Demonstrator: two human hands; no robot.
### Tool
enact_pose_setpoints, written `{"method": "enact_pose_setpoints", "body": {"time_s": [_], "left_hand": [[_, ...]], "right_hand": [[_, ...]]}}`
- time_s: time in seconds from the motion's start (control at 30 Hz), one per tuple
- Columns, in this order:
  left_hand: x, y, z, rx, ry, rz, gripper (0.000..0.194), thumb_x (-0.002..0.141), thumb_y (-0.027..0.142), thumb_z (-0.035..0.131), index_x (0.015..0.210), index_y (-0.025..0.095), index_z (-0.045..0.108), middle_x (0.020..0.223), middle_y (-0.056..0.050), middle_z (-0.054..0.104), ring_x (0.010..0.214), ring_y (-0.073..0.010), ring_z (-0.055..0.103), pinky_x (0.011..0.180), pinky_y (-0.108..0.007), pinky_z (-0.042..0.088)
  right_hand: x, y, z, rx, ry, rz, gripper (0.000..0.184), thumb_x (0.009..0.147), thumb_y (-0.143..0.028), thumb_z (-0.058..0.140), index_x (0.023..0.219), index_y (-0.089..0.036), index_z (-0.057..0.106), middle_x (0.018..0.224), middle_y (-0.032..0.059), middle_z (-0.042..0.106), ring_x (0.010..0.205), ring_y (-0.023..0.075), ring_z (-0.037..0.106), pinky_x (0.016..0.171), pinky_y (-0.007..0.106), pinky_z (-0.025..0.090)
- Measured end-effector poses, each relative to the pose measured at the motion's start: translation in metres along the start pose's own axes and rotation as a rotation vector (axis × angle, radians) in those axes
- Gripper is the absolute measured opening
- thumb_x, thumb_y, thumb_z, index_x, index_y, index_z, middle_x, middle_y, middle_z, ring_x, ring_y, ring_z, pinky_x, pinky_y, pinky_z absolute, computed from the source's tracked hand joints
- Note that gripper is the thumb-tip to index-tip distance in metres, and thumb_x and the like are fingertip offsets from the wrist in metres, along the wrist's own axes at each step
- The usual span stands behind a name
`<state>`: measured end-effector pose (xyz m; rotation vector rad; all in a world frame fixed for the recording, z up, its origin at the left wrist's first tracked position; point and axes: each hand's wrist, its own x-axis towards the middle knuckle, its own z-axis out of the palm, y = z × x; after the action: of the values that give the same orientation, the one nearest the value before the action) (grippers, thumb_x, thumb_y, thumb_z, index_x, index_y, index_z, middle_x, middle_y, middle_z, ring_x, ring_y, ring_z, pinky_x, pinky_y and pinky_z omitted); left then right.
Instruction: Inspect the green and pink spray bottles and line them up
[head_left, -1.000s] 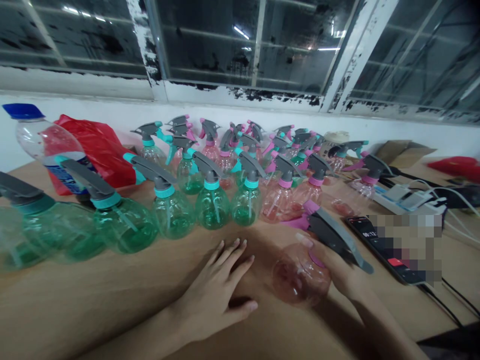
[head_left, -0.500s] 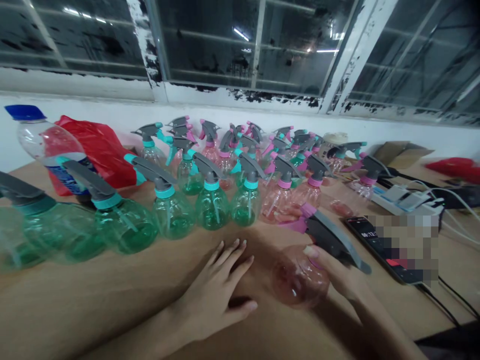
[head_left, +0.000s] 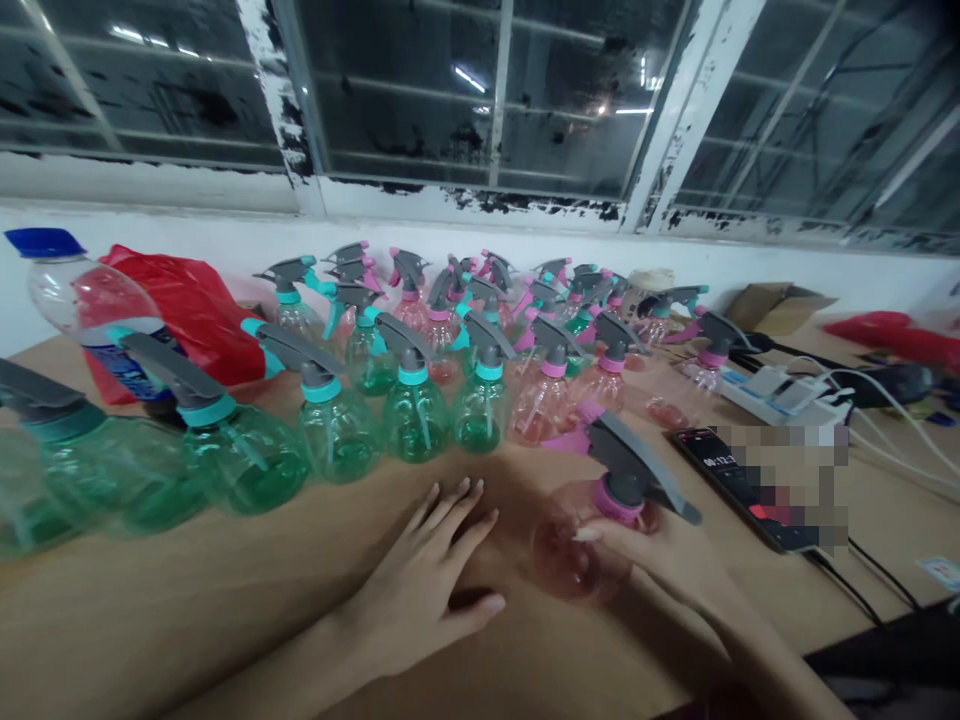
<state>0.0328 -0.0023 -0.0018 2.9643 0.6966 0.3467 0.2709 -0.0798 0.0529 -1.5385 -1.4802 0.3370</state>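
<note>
My right hand [head_left: 660,565] is wrapped round a pink spray bottle [head_left: 570,545] with a grey trigger head and pink collar, standing upright on the wooden table [head_left: 187,610]. My left hand [head_left: 420,585] lies flat on the table just left of that bottle, fingers spread, holding nothing. Behind both hands stand several green spray bottles [head_left: 412,405] and pink spray bottles [head_left: 544,395] in rows.
A clear water bottle [head_left: 90,310] with a blue cap and a red plastic bag [head_left: 187,310] lie at the far left. A phone [head_left: 739,475], a power strip [head_left: 780,395] with cables and a cardboard box [head_left: 776,305] are on the right. A window runs behind.
The pink bottle in my right hand has been tipped from tilted to upright, and the hand has slid lower on its body. My left hand has stayed flat.
</note>
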Motion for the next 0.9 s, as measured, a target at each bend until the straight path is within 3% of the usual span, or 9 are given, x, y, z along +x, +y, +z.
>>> {"method": "enact_pose_setpoints", "body": {"time_s": [0.13, 0.3, 0.47, 0.6, 0.9], "left_hand": [[0.002, 0.002, 0.000, 0.017, -0.004, -0.015, 0.059, 0.090, 0.052, 0.052, 0.136, 0.016, 0.044, 0.149, -0.014, 0.031, 0.136, -0.0309, 0.028, 0.108, -0.052, 0.026], [0.009, 0.013, 0.005, -0.019, 0.045, -0.018, 0.049, 0.090, 0.042, 0.055, 0.133, 0.021, 0.048, 0.147, -0.009, 0.035, 0.133, -0.0312, 0.034, 0.107, -0.051, 0.029], [0.028, 0.030, 0.013, -0.059, 0.064, 0.026, 0.047, 0.090, 0.036, 0.056, 0.134, 0.022, 0.046, 0.146, -0.008, 0.038, 0.131, -0.0309, 0.036, 0.107, -0.051, 0.031], [0.048, 0.043, 0.020, -0.042, 0.061, 0.069, 0.048, 0.089, 0.032, 0.057, 0.135, 0.022, 0.045, 0.145, -0.008, 0.040, 0.130, -0.0303, 0.039, 0.105, -0.052, 0.033], [0.073, 0.051, 0.040, 0.014, 0.129, 0.154, 0.053, 0.088, 0.031, 0.057, 0.138, 0.025, 0.040, 0.144, -0.006, 0.041, 0.128, -0.0310, 0.042, 0.103, -0.052, 0.038]], "right_hand": [[-0.009, 0.003, -0.004, 0.001, -0.044, -0.005, 0.035, 0.073, -0.042, 0.071, 0.102, -0.023, 0.065, 0.094, 0.0034, 0.072, 0.088, 0.0240, 0.067, 0.081, 0.038, 0.053], [-0.008, 0.013, -0.027, -0.023, -0.085, 0.004, 0.023, 0.077, -0.043, 0.067, 0.087, -0.022, 0.068, 0.081, 0.0040, 0.074, 0.076, 0.0241, 0.069, 0.072, 0.036, 0.055], [0.012, 0.051, -0.063, -0.194, 0.108, -0.055, 0.039, 0.076, -0.049, 0.066, 0.098, -0.017, 0.067, 0.095, 0.0098, 0.073, 0.082, 0.0271, 0.067, 0.074, 0.039, 0.052], [0.039, 0.084, -0.084, -0.283, 0.205, 0.043, 0.047, 0.075, -0.058, 0.061, 0.088, -0.013, 0.067, 0.074, 0.0092, 0.070, 0.064, 0.0239, 0.062, 0.057, 0.033, 0.046], [0.095, 0.127, -0.089, -0.279, 0.321, 0.016, 0.047, 0.078, -0.054, 0.059, 0.102, -0.014, 0.061, 0.097, 0.0152, 0.069, 0.088, 0.0304, 0.063, 0.072, 0.039, 0.046]]}}
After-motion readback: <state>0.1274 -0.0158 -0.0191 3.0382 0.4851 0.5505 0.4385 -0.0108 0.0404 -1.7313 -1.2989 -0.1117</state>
